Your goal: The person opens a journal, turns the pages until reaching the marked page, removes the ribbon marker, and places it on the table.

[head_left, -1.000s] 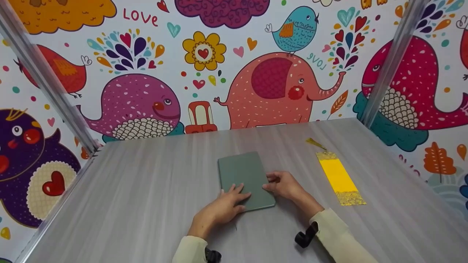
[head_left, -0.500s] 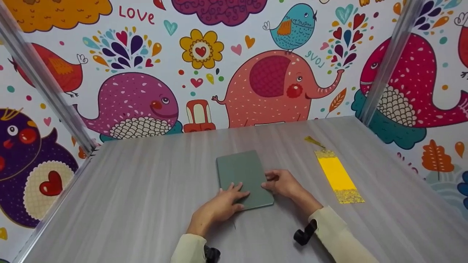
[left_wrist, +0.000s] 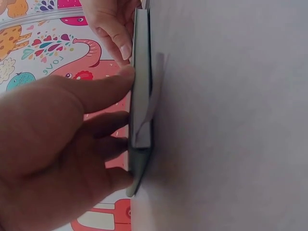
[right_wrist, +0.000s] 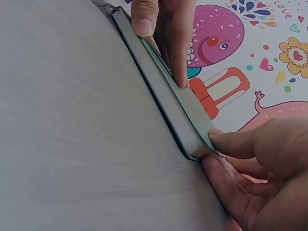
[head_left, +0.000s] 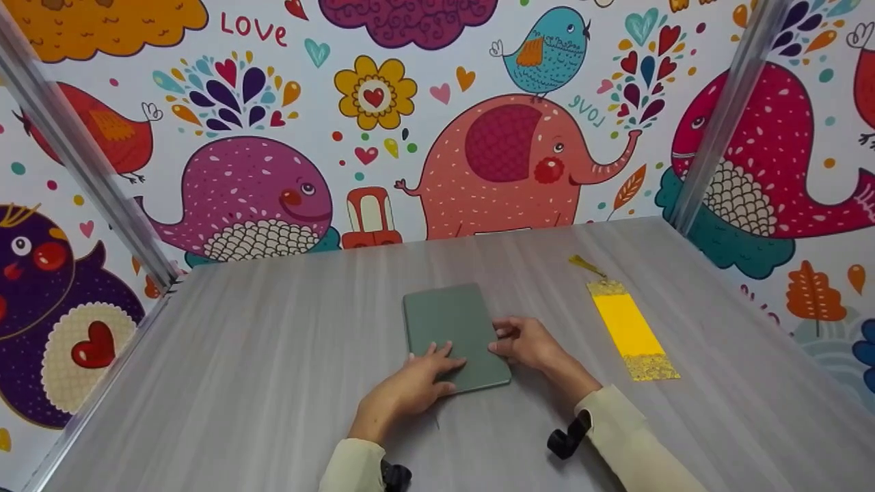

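A closed grey-green notebook point(head_left: 454, 314) lies on the table, slightly turned. My left hand point(head_left: 413, 388) rests on the lower left of its cover with straight, spread fingers. At the notebook's right edge, my right hand point(head_left: 536, 346) pinches the cover's rim. The right wrist view shows that thumb point(right_wrist: 236, 142) on top of the cover, with the curled fingers point(right_wrist: 226, 180) below it at the corner. From the page edges hangs a thin ribbon marker point(left_wrist: 156, 89) in the left wrist view. Right of the hands lies a yellow bookmark point(head_left: 630, 328) with glittery ends.
A gold tassel point(head_left: 586, 266) extends from the bookmark's far end. The grey wood-grain table point(head_left: 273, 355) meets a wall point(head_left: 410, 34) printed with cartoon animals. Metal posts point(head_left: 718, 130) stand at both back corners. Black straps with cameras point(head_left: 566, 441) sit at the wrists.
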Available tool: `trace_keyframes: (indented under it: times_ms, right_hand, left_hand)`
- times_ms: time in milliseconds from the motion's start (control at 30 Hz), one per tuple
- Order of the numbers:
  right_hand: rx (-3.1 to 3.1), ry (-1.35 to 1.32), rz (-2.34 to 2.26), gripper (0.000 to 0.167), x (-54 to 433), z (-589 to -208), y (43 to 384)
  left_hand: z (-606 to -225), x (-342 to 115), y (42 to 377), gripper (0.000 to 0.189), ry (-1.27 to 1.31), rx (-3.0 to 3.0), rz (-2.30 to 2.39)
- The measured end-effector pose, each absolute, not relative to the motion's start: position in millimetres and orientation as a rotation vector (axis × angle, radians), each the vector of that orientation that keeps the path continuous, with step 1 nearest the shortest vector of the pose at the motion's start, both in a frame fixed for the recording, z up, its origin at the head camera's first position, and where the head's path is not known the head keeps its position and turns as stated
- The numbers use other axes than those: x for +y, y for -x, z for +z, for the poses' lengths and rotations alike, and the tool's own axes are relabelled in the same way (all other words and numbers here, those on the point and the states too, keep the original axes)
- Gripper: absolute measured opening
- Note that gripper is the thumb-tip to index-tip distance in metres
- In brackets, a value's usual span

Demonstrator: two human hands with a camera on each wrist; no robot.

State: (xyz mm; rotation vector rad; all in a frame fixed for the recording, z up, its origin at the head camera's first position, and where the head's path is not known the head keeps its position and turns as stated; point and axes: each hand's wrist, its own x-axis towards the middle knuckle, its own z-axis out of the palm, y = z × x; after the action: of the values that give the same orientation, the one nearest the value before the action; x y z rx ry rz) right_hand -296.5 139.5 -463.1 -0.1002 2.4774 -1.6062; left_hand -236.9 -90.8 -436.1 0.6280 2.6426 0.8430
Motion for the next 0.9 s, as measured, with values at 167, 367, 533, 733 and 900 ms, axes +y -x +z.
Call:
trace_keyframes:
  times_ms: [167, 367, 533, 733, 900]
  right_hand:
    - [2.481, 0.096, -1.611, 0.047, 139.0, -463.6, 296.2]
    - [2.492, 0.101, -1.599, 0.046, 140.0, -462.4, 295.8]
    - [2.497, 0.092, -1.59, 0.046, 140.4, -462.2, 297.4]
    - [2.497, 0.091, -1.594, 0.046, 139.0, -461.5, 297.8]
    - [2.486, 0.103, -1.598, 0.048, 139.0, -463.2, 297.2]
  left_hand:
    - [-435.6, -91.0, 237.0, 0.046, -0.649, 2.637, 0.859]
    - [-435.6, -90.8, 236.9, 0.046, -0.643, 2.637, 0.867]
    - [-435.1, -90.8, 237.0, 0.046, -0.64, 2.633, 0.867]
    - [-434.5, -91.9, 237.4, 0.046, -0.635, 2.633, 0.858]
    - [-435.1, -91.4, 236.4, 0.046, -0.626, 2.635, 0.851]
